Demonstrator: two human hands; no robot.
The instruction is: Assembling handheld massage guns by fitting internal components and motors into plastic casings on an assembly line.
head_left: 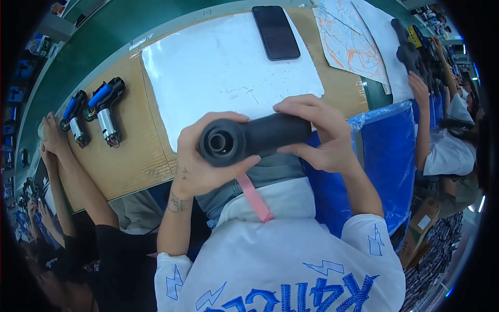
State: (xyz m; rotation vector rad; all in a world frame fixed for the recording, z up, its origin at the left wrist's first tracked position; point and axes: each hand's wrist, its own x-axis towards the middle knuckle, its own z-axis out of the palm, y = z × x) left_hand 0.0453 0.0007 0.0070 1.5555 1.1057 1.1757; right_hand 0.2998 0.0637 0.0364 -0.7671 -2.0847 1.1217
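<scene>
Above the table's near edge, both hands hold a dark grey massage gun housing [275, 134] lying crosswise. My left hand [193, 161] wraps its round head, fingers above and thumb below. A hollow round opening with a ring inside shows in that head. My right hand [331, 136] grips the other end, the handle, with fingers on top and the thumb underneath. Nearest beneath the housing is a white sheet [208, 67] spread over the table, with small dark specks on it.
At the left lie two motor assemblies [107, 112] with blue batteries on brown cardboard [148, 156]. A black phone [276, 32] lies at the far side. To the right hangs a blue plastic-wrapped bin [384, 161]. Co-workers' hands [52, 135] are at both sides; dark housings [408, 54] lie far right.
</scene>
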